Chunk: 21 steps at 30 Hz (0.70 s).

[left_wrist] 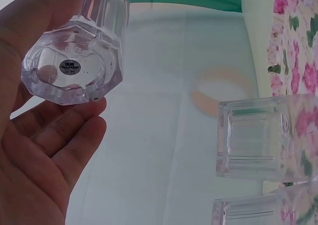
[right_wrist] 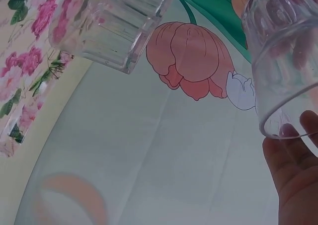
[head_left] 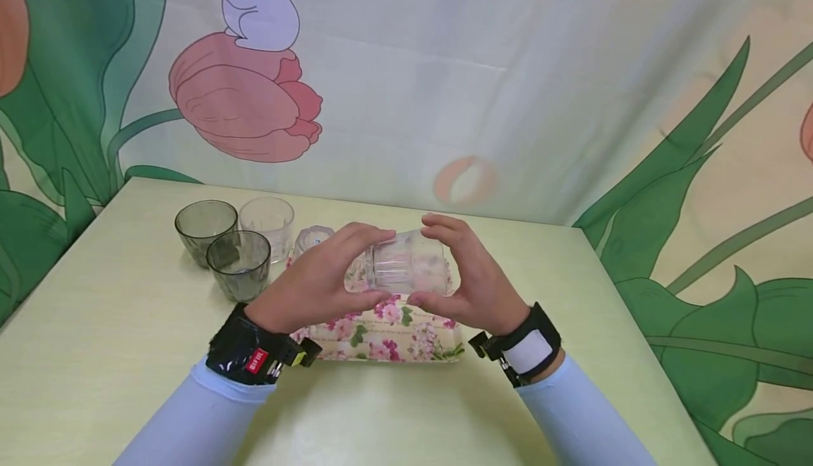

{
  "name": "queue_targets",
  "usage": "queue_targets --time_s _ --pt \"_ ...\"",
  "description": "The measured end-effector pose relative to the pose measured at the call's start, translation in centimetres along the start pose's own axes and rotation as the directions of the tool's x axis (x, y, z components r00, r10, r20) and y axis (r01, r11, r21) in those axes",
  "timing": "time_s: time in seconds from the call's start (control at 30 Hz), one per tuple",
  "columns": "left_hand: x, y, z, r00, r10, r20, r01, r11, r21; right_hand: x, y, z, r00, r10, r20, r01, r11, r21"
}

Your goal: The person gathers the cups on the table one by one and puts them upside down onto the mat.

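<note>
A clear faceted plastic cup [head_left: 409, 263] lies sideways in the air between both hands, above a floral tray [head_left: 381, 349]. At its base end, my left hand [head_left: 320, 279] grips it with thumb and fingers on opposite sides. My right hand [head_left: 476, 279] holds the rim end, its fingertips at the lip in the right wrist view. The left wrist view shows the cup's thick angular base [left_wrist: 69, 81] with a small dark oval label. Upside down on the tray stand other clear cups [left_wrist: 253, 138], partly hidden behind the left hand in the head view.
Left of the tray, two smoky grey cups [head_left: 205, 226] and one clear cup [head_left: 269, 220] stand upright close together. The pale table [head_left: 114, 339] ends at a printed cloth backdrop [head_left: 406, 99] behind.
</note>
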<state>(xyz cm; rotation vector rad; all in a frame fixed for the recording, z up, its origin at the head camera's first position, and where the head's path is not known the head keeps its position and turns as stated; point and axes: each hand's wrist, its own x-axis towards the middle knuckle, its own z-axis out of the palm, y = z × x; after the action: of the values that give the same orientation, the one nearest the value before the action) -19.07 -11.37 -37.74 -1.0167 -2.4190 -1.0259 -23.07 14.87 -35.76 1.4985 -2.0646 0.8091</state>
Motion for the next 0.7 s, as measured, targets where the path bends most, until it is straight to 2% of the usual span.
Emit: queue_targets --time_s 0.37,0.5,0.7 --pt "0.1 -0.17 -0.27 1.0 -0.003 -0.004 0.003 0.999 0.044 -0.17 -0.17 -0.54 0.995 0.021 0.095 -0.014 0.997 -0.071" --pt "0.18 -0.21 -0.29 1.0 0.001 -0.01 0.0 0.999 0.038 -0.24 -0.09 -0.56 0.993 0.032 0.111 -0.019 0.993 -0.114" --pt "0.21 -0.04 -0.36 1.0 0.002 -0.015 -0.001 0.999 0.052 -0.35 0.06 -0.42 0.993 0.037 0.111 -0.024 0.993 -0.117"
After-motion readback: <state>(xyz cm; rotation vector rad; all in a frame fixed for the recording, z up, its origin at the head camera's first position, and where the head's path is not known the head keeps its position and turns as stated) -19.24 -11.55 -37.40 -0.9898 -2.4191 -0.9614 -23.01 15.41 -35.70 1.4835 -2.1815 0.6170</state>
